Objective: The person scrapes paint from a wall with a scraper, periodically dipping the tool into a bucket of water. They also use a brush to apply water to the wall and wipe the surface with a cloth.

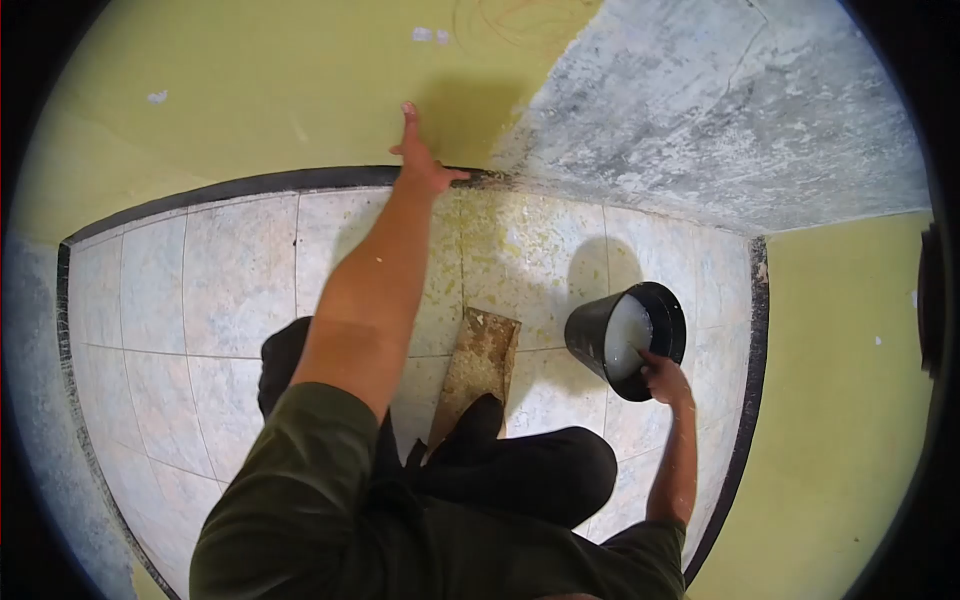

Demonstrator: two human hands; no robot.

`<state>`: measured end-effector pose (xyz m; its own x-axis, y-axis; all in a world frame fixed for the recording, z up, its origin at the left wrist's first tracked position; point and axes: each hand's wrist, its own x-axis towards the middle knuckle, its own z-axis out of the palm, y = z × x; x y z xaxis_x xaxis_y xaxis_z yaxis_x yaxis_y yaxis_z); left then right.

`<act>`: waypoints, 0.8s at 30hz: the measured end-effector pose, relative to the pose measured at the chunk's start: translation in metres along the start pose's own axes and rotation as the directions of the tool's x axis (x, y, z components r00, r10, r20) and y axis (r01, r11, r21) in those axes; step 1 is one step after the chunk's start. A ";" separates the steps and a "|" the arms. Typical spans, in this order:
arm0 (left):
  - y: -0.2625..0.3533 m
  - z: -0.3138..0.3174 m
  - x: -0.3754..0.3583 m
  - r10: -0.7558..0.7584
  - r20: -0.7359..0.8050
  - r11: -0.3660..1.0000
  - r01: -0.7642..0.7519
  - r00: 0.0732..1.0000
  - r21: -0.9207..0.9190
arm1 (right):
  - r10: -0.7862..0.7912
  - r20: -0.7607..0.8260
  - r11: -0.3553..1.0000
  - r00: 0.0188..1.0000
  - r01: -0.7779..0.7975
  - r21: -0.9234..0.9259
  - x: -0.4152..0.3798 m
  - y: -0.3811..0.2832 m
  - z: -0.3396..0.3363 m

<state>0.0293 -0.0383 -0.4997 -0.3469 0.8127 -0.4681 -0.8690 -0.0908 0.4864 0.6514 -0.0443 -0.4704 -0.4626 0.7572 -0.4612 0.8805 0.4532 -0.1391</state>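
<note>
My left hand [422,166] reaches out to the foot of the yellow-green wall [290,90], by the black baseboard [320,178]. Its fingers are spread and hold nothing. At the right, my right hand [667,381] is at the near rim of a black bucket [590,335], fingers closed together and reaching inside it. Cloudy whitish liquid [627,335] fills part of the bucket. Whatever those fingers hold is too small and hidden to make out. A worn, stained board [482,350] lies on the floor between my legs, partly covered by my foot.
Yellow-green flakes [510,240] are scattered over the pale tiled floor [240,270] below the wall. A bare grey patch [720,110] covers the wall's right part, where the paint is gone. Another yellow-green wall [850,400] with black baseboard stands at the right.
</note>
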 end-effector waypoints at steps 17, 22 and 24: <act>0.007 0.010 -0.014 0.214 0.144 0.977 -0.215 0.966 -0.008 | 0.446 -0.853 0.647 0.271 0.561 0.517 0.270 -0.403 0.027; 0.031 0.024 -0.027 0.095 0.107 0.971 -0.068 0.990 -0.230 | 0.454 -0.856 0.647 0.247 0.569 0.507 0.290 -0.416 0.018; 0.024 0.028 -0.022 0.085 0.087 0.965 -0.060 0.993 -0.255 | 0.472 -0.845 0.636 0.252 0.566 0.524 0.295 -0.413 0.001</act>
<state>0.0255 -0.0423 -0.4570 -0.3875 0.8489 -0.3593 -0.9077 -0.2835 0.3093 0.1510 -0.0081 -0.5498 0.2110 0.8022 0.5585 0.3525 0.4705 -0.8089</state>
